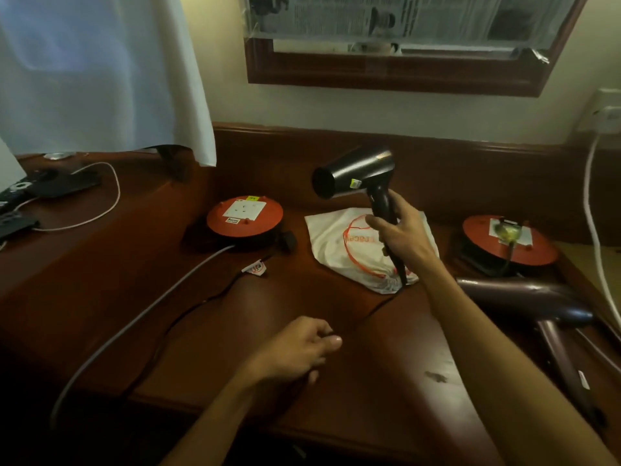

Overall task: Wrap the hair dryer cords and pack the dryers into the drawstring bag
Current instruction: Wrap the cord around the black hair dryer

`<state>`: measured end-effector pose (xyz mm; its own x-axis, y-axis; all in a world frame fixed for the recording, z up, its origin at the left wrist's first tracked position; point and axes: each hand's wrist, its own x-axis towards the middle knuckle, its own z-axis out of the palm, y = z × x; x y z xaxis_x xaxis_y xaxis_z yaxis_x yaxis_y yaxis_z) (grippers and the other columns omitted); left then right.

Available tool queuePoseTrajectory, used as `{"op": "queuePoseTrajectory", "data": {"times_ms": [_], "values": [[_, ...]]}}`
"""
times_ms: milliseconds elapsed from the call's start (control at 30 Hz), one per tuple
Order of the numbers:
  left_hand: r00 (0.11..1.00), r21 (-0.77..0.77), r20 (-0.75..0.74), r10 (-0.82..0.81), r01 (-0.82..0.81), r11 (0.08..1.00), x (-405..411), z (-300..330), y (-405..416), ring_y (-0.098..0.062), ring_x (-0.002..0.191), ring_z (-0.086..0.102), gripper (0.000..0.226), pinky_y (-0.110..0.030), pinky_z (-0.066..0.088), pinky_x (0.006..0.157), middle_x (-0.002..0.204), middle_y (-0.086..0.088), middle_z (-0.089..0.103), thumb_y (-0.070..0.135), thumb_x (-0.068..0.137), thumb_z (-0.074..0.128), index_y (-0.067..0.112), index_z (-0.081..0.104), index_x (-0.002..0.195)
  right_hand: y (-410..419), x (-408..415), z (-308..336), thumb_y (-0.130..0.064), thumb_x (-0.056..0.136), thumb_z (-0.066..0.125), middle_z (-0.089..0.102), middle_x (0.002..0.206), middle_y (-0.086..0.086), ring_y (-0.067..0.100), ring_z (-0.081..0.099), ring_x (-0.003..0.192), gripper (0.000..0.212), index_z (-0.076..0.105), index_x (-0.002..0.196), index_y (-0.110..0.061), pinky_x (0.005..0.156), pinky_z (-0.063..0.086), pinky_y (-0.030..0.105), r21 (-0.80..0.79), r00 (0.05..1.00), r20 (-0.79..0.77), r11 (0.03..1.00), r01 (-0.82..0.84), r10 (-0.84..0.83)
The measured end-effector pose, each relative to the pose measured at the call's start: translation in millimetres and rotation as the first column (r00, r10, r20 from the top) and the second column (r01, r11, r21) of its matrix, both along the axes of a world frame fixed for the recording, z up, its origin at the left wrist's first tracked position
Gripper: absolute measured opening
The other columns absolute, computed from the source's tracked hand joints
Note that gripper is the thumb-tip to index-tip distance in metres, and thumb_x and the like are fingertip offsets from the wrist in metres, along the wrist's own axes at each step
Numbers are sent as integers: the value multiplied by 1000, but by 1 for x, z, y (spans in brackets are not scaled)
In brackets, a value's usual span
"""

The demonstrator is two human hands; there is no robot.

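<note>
Head view showed the desk (302,307). A white drawstring bag (336,243) lay flat near its back edge. Above it, the right hand (400,235) grasped a black hair dryer (353,176) by the handle. The left hand (302,344) pinched the dryer's black cord (188,311) near the front edge.

Wall: cream wall (336,109), plain and dimly lit.
Frame: dark wooden frame (396,74) hanging on it.
Desk: reddish-brown wooden desk (268,304) with raised back rail.
Curtain: pale curtain (100,72) upper left.
</note>
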<state>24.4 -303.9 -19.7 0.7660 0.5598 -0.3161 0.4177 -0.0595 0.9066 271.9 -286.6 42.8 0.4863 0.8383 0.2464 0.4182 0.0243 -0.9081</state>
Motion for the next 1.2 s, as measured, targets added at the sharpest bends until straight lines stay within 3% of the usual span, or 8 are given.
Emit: {"op": "queuePoseTrajectory", "data": {"times_ms": [233, 333, 433, 567, 767, 967, 1100, 1200], "values": [[980, 772, -128, 155, 0, 636, 4, 81, 4, -5, 78, 63, 18, -20, 48, 67, 88, 7, 69, 37, 98, 62, 22, 71, 104, -6, -11, -20, -17, 85, 74, 70, 103, 1, 20, 67, 91, 43, 64, 127, -22, 78, 58, 41, -103, 955, 288, 994, -41, 69], [974, 964, -145, 174, 99, 247, 12, 115, 7, -11, 113, 53, 23, -25, 41, 91, 119, 6, 60, 44, 95, 63, 29, 66, 112, -18, -26, -21, -34, 95, 64, 74, 102, 7, 32, 70, 92, 31, 69, 122, -21, 82, 60, 48, -204, 977, 125, 969, -143, 170], [938, 950, -308, 160, 296, 98, 20, 138, 30, -21, 136, 36, 21, -42, 27, 114, 142, 2, 49, 47, 90, 68, 30, 66, 102, -32, -38, -18, -55, 99, 48, 73, 102, 13, 35, 69, 90, 48, 72, 110, -14, 75, 55, 42, -228, 956, -100, 929, -291, 275], [875, 861, -481, 46, 462, 213, 35, 137, 58, -28, 151, 22, 27, -58, 3, 123, 148, -3, 48, 45, 91, 68, 29, 60, 111, -49, -42, -7, -72, 84, 53, 72, 93, 10, 22, 65, 72, 60, 70, 109, -20, 58, 50, 35, -264, 902, -197, 865, -426, 384], [834, 706, -544, -95, 516, 485, 42, 128, 68, -25, 136, 43, 52, -59, 16, 119, 135, 2, 57, 40, 86, 76, 34, 50, 130, -58, -31, -14, -30, 86, 76, 72, 100, 5, 22, 69, 79, 42, 63, 126, -26, 68, 58, 33, -387, 880, -142, 792, -471, 454], [695, 501, -695, -182, 651, 570, 52, 112, 70, -12, 87, 54, 65, -27, 44, 70, 125, 2, 56, 37, 87, 74, 32, 44, 144, -59, -35, -32, -21, 96, 63, 73, 104, 11, 30, 72, 80, 31, 61, 125, -32, 67, 58, 38, -438, 878, -107, 770, -463, 467], [561, 375, -804, -200, 737, 562, 51, 89, 84, -19, 105, 56, 78, -38, 52, 92, 128, 5, 56, 54, 71, 80, 35, 46, 138, -56, -37, -35, -25, 99, 60, 72, 106, 2, 25, 73, 86, 33, 62, 132, -23, 70, 59, 30, -512, 852, 6, 733, -448, 524], [646, 495, -748, -154, 698, 518, 48, 70, 99, -18, 107, 52, 57, -43, 45, 97, 113, 8, 56, 74, 64, 68, 43, 54, 109, -55, -31, -35, -28, 100, 58, 70, 108, 4, 18, 71, 80, 35, 61, 134, -21, 62, 55, 20, -534, 846, -17, 711, -458, 533]]}}
